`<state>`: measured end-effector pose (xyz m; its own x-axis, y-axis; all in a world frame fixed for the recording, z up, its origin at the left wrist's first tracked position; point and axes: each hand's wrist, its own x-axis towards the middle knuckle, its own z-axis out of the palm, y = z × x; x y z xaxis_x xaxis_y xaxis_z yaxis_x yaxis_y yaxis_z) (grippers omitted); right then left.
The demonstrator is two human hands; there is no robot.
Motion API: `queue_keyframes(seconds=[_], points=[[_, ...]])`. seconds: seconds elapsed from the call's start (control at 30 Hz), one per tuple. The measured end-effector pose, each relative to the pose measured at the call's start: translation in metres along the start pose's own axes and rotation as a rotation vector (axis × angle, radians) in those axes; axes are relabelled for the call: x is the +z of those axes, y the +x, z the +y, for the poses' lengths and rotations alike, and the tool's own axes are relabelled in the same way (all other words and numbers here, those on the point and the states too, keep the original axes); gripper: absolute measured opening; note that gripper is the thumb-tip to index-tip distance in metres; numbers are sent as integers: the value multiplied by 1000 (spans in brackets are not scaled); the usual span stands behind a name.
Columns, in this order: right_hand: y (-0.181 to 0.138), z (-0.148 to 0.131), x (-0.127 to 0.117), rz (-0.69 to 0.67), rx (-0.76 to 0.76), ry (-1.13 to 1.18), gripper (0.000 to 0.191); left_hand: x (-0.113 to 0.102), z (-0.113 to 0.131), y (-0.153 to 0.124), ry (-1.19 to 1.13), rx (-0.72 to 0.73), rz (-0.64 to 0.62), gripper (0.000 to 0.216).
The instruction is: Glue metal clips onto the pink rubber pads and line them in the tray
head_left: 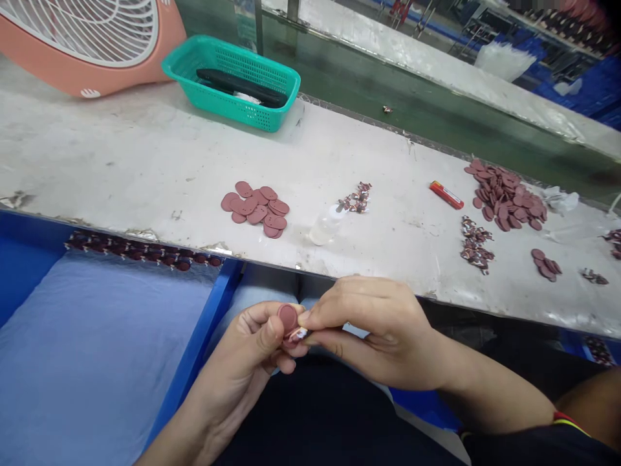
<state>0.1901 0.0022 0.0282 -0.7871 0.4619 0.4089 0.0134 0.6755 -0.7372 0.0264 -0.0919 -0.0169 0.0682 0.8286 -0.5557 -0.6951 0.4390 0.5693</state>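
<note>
In front of my lap, my left hand [264, 340] pinches a reddish-brown oval disc [288, 317] between thumb and fingers. My right hand [373, 323] is closed on a small brown-and-white piece [297, 334] against the disc's lower edge; its exact kind is too small to make out. On the bench above lies a loose pile of similar discs [257, 210]. To the right of that pile are a small clear bottle [326, 226] with whitish contents and a cluster of little brown-and-white pieces [358, 199].
A blue tray [107, 356] at left holds rows of dark red pieces [140, 249]. Behind stand a green basket [233, 110] and an orange fan [169, 39]. Right on the bench [145, 162] are a red tube-like item [446, 195], a larger disc heap [507, 194] and more small pieces [476, 246].
</note>
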Motion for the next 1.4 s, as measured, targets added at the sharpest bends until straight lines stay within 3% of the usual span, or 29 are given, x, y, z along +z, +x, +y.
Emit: queue_keyframes(seconds=[0.23, 0.47, 0.83, 1.03, 1.23, 1.4], points=[[-6, -9, -1, 11, -93, 14, 7, 6, 3, -11, -24, 28, -146, 30], [-7, -7, 1, 13, -96, 43, 10, 8, 6, -12, -21, 26, -194, 28], [-1, 2, 8, 24, -90, 51, 10, -5, 0, -8, -39, 28, -52, 33], [3, 5, 14, 16, -95, 39, 11, -12, 0, -4, -47, 3, -64, 35], [7, 6, 12, 19, -20, -15, 44, -22, 0, 1, -108, -49, -84, 30], [8, 10, 13, -63, -28, 26, 16, -24, 0, 2, -91, -41, -125, 32]])
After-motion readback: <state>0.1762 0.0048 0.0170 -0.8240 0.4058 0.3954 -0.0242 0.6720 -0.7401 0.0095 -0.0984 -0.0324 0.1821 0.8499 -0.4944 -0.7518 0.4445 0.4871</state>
